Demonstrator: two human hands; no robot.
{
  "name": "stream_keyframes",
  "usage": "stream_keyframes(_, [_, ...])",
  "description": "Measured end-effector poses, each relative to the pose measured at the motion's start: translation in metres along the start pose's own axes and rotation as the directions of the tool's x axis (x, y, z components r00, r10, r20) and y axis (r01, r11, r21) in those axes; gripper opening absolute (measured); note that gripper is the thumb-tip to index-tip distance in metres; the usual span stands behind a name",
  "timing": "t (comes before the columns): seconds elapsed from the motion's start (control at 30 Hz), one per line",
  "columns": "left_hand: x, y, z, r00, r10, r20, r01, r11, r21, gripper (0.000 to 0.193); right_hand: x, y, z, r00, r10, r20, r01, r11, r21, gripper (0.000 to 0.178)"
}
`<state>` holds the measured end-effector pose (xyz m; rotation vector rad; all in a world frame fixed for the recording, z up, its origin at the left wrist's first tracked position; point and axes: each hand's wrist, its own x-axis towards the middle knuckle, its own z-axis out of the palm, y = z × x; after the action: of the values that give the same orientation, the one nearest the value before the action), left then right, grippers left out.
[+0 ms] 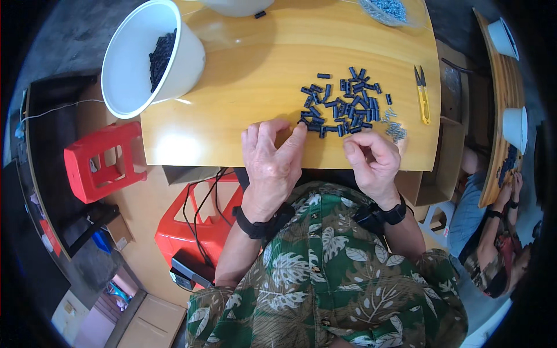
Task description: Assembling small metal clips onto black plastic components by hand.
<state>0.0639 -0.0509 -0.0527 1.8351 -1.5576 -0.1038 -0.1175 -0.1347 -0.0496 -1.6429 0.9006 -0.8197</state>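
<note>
Several small black cylindrical pieces (351,104) lie in a loose pile near the table's front edge. At the pile's left edge is my left hand (268,152), fingers loosely bent, with a gap between thumb and forefinger. Its thumb tip is against or just beside a black piece. My right hand (375,165) is at the pile's front right, thumb and forefinger pinched together; whatever lies between them is too small to make out. Beside that hand is a small heap of silvery screw-like bits (395,131).
Yellow-handled thread snips (425,101) lie at the table's right side. A white bucket (194,64) holding black pieces leans at the left. A clear tub (394,13) of bluish bits stands far right. Red stools (104,159) flank the table; another person (493,249) works at the right.
</note>
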Motion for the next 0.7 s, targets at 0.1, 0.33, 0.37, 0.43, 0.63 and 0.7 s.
stream_keyframes(0.1, [0.0009,-0.0021,0.0007,0.999,0.041,0.018,-0.042,0.998,0.046,0.034,0.0016,-0.0003,0.0005,0.999,-0.043,0.004,0.043,0.999,-0.005,0.006])
stream_keyframes(0.33, [-0.0047,0.0006,-0.0051,1.000,0.002,0.022,-0.003,0.999,0.041,0.027,0.0020,-0.0023,-0.0001,0.998,-0.063,0.004,0.063,0.998,-0.030,0.006])
stream_keyframes(0.37, [-0.0041,0.0015,-0.0050,1.000,0.002,0.025,-0.003,0.999,0.041,0.027,0.0022,-0.0023,0.0000,0.998,-0.068,0.006,0.068,0.997,-0.040,0.006])
stream_keyframes(0.43, [-0.0023,0.0049,-0.0048,1.000,-0.019,0.007,0.019,0.998,0.052,0.026,0.0025,-0.0009,0.0008,0.998,-0.066,0.000,0.066,0.997,-0.030,0.006])
stream_keyframes(0.63, [0.0011,0.0045,0.0016,0.999,0.050,-0.018,-0.049,0.996,0.073,0.026,0.0033,-0.0008,0.0004,0.998,-0.058,-0.002,0.058,0.998,-0.033,0.006])
stream_keyframes(0.7, [0.0013,0.0051,0.0032,0.998,0.056,-0.017,-0.055,0.996,0.073,0.026,0.0035,-0.0007,0.0000,0.998,-0.064,-0.003,0.064,0.997,-0.033,0.006])
